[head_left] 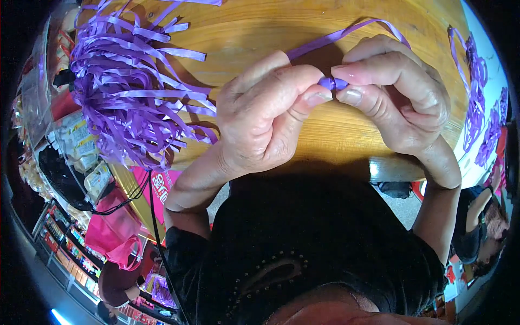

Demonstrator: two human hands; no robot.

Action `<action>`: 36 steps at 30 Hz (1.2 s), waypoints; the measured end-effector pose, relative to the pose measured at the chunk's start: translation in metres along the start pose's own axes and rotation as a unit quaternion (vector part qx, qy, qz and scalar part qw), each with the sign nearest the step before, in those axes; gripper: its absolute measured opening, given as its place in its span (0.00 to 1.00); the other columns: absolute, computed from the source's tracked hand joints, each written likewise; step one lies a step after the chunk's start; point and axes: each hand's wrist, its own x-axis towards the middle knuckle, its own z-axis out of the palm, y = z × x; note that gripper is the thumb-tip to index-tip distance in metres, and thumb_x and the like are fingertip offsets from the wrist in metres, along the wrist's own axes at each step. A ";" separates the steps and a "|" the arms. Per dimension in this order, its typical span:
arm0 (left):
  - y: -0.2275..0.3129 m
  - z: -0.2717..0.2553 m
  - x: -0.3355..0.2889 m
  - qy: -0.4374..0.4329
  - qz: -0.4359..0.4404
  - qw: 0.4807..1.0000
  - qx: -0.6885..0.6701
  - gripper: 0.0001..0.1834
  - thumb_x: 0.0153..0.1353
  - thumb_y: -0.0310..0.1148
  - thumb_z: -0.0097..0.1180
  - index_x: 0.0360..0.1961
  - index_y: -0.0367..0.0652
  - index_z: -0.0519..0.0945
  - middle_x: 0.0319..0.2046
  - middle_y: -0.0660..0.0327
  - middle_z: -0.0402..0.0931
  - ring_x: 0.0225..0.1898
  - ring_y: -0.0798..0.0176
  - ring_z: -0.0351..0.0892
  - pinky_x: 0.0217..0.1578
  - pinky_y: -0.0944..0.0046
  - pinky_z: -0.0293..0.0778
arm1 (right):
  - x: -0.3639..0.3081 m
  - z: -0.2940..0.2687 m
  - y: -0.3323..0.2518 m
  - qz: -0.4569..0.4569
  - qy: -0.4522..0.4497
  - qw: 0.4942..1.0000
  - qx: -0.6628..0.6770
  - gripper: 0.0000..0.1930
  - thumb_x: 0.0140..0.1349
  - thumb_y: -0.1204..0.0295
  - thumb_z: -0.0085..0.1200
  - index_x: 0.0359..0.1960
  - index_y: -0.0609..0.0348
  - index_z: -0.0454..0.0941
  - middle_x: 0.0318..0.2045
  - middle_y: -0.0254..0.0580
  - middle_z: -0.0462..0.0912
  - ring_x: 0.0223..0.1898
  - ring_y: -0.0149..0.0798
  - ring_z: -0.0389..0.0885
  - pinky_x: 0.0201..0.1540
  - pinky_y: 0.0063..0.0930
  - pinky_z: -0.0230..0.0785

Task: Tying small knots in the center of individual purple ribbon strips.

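Note:
Above the wooden table (244, 32), my left hand (271, 103) and my right hand (398, 86) meet fingertip to fingertip. Between them is a purple ribbon (334, 84), its small folded or rolled bit pinched by thumb and forefinger on both sides. A longer purple strip (336, 37) arches behind my hands, from behind the left one over to the right one. How the ribbon runs inside my fingers is hidden. Left of my left hand lies a big heap of cut purple ribbons (130, 92), some tips close to my wrist.
More purple ribbons (476, 92) lie on a white surface at the right. Clear plastic bags with packets (81, 135) crowd the left table side. A pink bag (114, 230) hangs lower left, near stocked shelves (65, 244). Another person (474, 216) is at the far right.

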 end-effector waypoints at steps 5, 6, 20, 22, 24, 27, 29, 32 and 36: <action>-0.005 0.003 0.000 0.014 0.008 1.000 -0.011 0.05 0.51 0.25 0.60 0.29 0.36 0.77 0.16 0.62 0.65 0.14 0.68 0.62 0.14 0.70 0.57 | 0.001 -0.002 0.001 0.014 -0.017 0.999 0.046 0.09 0.53 0.81 0.56 0.36 0.63 0.76 0.31 0.41 0.76 0.31 0.29 0.75 0.33 0.18 0.67; -0.005 0.003 0.000 0.011 0.007 1.000 -0.016 0.05 0.51 0.25 0.60 0.29 0.36 0.77 0.16 0.62 0.65 0.15 0.68 0.62 0.15 0.70 0.57 | 0.001 -0.001 0.000 0.014 -0.017 0.999 0.046 0.09 0.53 0.81 0.56 0.36 0.63 0.76 0.31 0.41 0.76 0.31 0.29 0.75 0.33 0.18 0.67; -0.007 0.011 -0.003 0.049 0.022 0.998 -0.039 0.04 0.51 0.22 0.58 0.29 0.35 0.78 0.17 0.62 0.66 0.15 0.67 0.63 0.15 0.70 0.58 | -0.005 0.008 0.005 0.038 0.010 0.990 0.133 0.09 0.55 0.82 0.53 0.39 0.65 0.75 0.31 0.40 0.74 0.32 0.30 0.72 0.35 0.20 0.63; -0.006 0.012 -0.005 0.056 0.029 0.997 -0.036 0.04 0.50 0.22 0.58 0.29 0.35 0.78 0.17 0.62 0.67 0.15 0.68 0.63 0.15 0.70 0.58 | -0.003 0.006 0.005 -0.011 0.009 0.997 0.076 0.09 0.55 0.82 0.54 0.38 0.65 0.74 0.30 0.41 0.74 0.31 0.31 0.72 0.34 0.20 0.63; -0.004 0.012 -0.005 0.067 0.045 0.997 -0.011 0.05 0.50 0.23 0.59 0.29 0.35 0.78 0.17 0.62 0.66 0.15 0.67 0.62 0.15 0.69 0.58 | -0.003 0.006 0.006 -0.059 0.008 0.998 0.017 0.08 0.54 0.82 0.54 0.37 0.66 0.74 0.29 0.42 0.74 0.30 0.32 0.72 0.33 0.21 0.62; -0.004 0.011 -0.006 0.054 0.068 0.996 0.025 0.06 0.46 0.23 0.60 0.28 0.35 0.77 0.17 0.62 0.64 0.14 0.66 0.62 0.14 0.69 0.58 | -0.004 0.007 0.006 -0.092 0.016 0.995 -0.024 0.09 0.53 0.82 0.55 0.37 0.67 0.74 0.29 0.43 0.75 0.29 0.34 0.72 0.32 0.22 0.63; -0.007 0.011 -0.007 0.056 0.076 0.995 0.038 0.07 0.45 0.23 0.61 0.28 0.36 0.77 0.17 0.62 0.63 0.14 0.66 0.61 0.14 0.68 0.58 | -0.004 0.009 0.007 -0.108 0.023 0.994 -0.026 0.10 0.51 0.83 0.56 0.36 0.67 0.74 0.29 0.45 0.75 0.28 0.35 0.73 0.29 0.23 0.64; -0.007 0.006 -0.004 0.027 0.064 0.997 0.032 0.08 0.42 0.22 0.61 0.27 0.37 0.77 0.16 0.62 0.61 0.13 0.65 0.61 0.14 0.68 0.57 | -0.001 0.001 0.007 -0.120 -0.020 0.989 -0.083 0.10 0.50 0.82 0.57 0.36 0.68 0.74 0.29 0.46 0.76 0.27 0.36 0.74 0.27 0.24 0.65; -0.008 0.000 0.002 -0.039 0.045 0.998 0.028 0.08 0.41 0.22 0.61 0.26 0.38 0.77 0.16 0.62 0.58 0.13 0.66 0.60 0.13 0.67 0.56 | 0.006 -0.005 0.012 -0.122 -0.064 0.988 -0.070 0.10 0.50 0.81 0.58 0.35 0.68 0.74 0.28 0.46 0.75 0.27 0.36 0.74 0.26 0.24 0.65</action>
